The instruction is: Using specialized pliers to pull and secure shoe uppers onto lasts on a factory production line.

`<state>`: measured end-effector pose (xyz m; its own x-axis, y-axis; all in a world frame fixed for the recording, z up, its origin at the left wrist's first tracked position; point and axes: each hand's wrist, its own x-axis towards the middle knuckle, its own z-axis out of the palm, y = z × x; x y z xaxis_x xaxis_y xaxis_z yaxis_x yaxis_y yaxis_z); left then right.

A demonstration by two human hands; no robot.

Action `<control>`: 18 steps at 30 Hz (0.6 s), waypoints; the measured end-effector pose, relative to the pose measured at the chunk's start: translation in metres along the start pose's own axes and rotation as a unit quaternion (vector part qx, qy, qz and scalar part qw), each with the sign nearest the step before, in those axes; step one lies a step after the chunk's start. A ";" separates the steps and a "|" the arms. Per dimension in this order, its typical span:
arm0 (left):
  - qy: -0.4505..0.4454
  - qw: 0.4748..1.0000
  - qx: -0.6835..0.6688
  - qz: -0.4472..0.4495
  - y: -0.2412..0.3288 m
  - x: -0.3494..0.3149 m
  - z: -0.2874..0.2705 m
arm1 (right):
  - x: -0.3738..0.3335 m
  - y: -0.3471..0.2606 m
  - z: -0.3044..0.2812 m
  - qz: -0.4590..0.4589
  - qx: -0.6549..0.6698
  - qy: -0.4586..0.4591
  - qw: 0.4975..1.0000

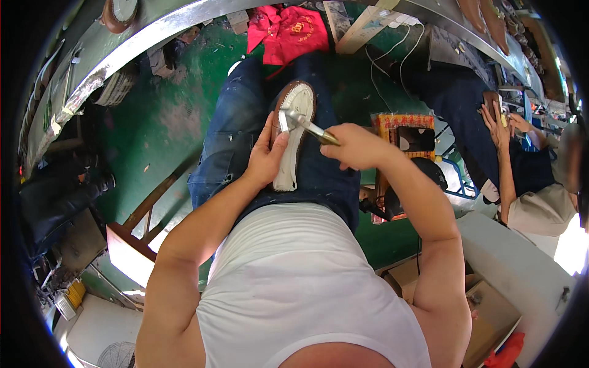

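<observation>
A brown shoe upper on its last (286,161) lies along my thighs, its pale underside turned up and the rounded toe pointing away from me. Stitching or pleats run round the toe edge. My left hand (265,161) grips it from the left side, with the thumb near the edge of the underside. In my right hand (356,147) is a hammer (315,129) with a metal head and a yellowish handle. The hammer's head is over the left part of the underside, below the toe; whether it touches cannot be made out.
A metal-edged workbench (147,38) curves across the far side. Red cloth (288,34) lies beyond my knees. To the right is a red-and-yellow patterned box (386,126); farther right sits a co-worker (540,208) handling a brown piece. A wooden stool (132,242) stands left.
</observation>
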<state>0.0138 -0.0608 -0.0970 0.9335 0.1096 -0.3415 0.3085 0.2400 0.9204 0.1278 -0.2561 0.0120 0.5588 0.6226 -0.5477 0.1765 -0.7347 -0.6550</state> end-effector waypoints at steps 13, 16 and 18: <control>-0.031 0.899 0.406 0.160 0.040 -0.006 -0.005 | 0.004 0.053 0.058 0.059 0.634 -0.180 0.749; -0.021 0.902 0.405 0.152 0.039 -0.006 -0.002 | -0.002 0.057 0.035 0.043 0.564 -0.208 0.798; -0.018 0.902 0.400 0.161 0.034 -0.003 -0.003 | -0.014 0.050 0.016 0.079 0.489 -0.166 0.853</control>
<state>0.0210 -0.0502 -0.0650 0.9992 0.0145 -0.0381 0.0396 -0.5725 0.8189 0.1155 -0.2971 -0.0212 0.2240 0.6974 -0.6808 -0.7312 -0.3415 -0.5905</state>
